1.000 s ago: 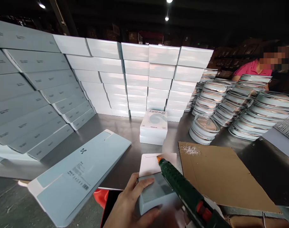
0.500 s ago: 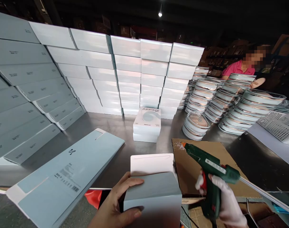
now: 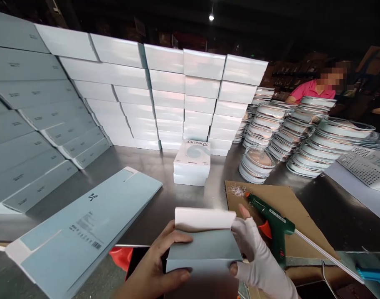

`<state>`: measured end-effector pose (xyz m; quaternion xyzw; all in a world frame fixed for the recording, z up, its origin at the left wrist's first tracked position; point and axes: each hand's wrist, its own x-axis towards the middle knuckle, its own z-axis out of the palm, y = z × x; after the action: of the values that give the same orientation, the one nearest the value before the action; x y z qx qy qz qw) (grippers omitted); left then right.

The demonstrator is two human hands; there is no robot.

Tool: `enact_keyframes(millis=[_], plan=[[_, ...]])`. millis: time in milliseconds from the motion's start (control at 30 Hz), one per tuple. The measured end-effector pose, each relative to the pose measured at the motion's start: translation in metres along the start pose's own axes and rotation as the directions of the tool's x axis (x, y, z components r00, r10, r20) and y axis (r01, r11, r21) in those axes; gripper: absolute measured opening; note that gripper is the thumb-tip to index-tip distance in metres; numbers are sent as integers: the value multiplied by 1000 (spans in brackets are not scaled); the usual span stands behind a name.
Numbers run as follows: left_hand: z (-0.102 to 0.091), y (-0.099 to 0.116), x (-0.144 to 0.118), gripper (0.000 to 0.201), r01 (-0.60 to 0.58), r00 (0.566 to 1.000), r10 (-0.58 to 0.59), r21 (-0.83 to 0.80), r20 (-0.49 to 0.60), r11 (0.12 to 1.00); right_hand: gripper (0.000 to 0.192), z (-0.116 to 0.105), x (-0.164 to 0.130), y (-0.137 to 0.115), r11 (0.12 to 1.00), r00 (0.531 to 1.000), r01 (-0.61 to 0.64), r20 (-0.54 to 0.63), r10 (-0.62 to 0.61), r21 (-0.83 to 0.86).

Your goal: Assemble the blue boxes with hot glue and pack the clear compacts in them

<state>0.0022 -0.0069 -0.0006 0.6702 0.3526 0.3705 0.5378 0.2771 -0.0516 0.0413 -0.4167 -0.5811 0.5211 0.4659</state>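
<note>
A pale blue carton (image 3: 205,249) stands at the table's front edge with a white flap (image 3: 204,218) raised at its far side. My left hand (image 3: 165,261) grips the carton's left side, thumb on the near face and fingers on top. My right hand (image 3: 255,253), in a white glove with bare fingertips, is at the carton's right side, thumb on the near corner and fingers around the far side. Just right of it, a dark green glue gun (image 3: 271,216) with a red trigger and a clear glue stick lies on a cardboard sheet (image 3: 297,203).
Flat blue cartons (image 3: 93,224) lie at left. Finished boxes (image 3: 165,79) form a wall behind, and a small white box stack (image 3: 192,162) stands mid-table. Round clear-lidded containers (image 3: 324,145) are piled at right, near a white perforated basket (image 3: 364,164). A person in pink (image 3: 311,89) is behind them.
My right hand has let go of the glue gun, which now lies on the cardboard sheet. That hand has moved left onto the carton; my left hand still holds it.
</note>
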Motion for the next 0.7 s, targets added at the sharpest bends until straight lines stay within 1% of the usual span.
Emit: enact_keyframes(millis=[33,67,100,133,167,200,233,300,367,400,467,500,533,567,600,633,667,700], plan=[[4,-1,-1,40,-45,998,40,-87,-54,995,95,4,2,5,998,998,63,13,-63,1],[8,-4,-2,38,-95,990,75,-179,-120,979,86,5,3,8,992,993,119,9,-119,-40],[12,-7,-3,37,-145,978,98,-258,-186,955,79,4,3,10,979,985,171,9,-171,-111],[15,-9,-4,37,-190,964,116,-315,-240,930,74,2,2,10,956,976,219,36,-217,-195],[17,-11,-4,38,-223,954,132,-342,-269,913,71,-1,1,8,924,965,261,77,-249,-279],[17,-11,-4,39,-233,952,144,-337,-269,912,69,-4,0,4,887,956,293,124,-266,-357],[16,-10,-4,37,-227,959,157,-307,-237,924,68,-6,0,0,852,948,316,168,-269,-418],[12,-4,-2,27,-187,978,161,-220,-130,957,66,-8,0,-9,802,935,354,212,-286,-481],[6,3,0,20,-155,988,152,-155,-37,976,60,-8,2,-16,798,944,330,182,-275,-503],[3,6,2,21,-148,989,148,-137,-12,979,54,-7,3,-18,807,953,304,153,-263,-506],[-4,10,3,27,-147,989,147,-124,-2,981,45,-3,6,-21,831,970,236,69,-233,-504],[-8,11,4,29,-145,989,143,-115,-24,983,44,0,8,-22,844,976,198,25,-214,-498],[-11,11,4,32,-136,988,127,-106,-86,985,44,3,10,-22,857,979,172,-9,-202,-486],[-14,10,5,34,-113,975,88,-116,-204,987,45,6,12,-22,868,981,152,-32,-190,-473],[-17,8,5,36,-82,935,23,-151,-355,985,46,9,15,-22,878,983,138,-48,-180,-458],[-18,5,5,39,-49,864,-61,-204,-500,978,45,11,17,-21,888,983,127,-60,-171,-442],[-17,2,6,41,-25,781,-148,-267,-607,964,44,12,19,-19,896,984,118,-70,-164,-428],[-15,-1,6,43,-9,714,-221,-324,-664,946,43,12,20,-18,902,984,113,-79,-160,-417]])
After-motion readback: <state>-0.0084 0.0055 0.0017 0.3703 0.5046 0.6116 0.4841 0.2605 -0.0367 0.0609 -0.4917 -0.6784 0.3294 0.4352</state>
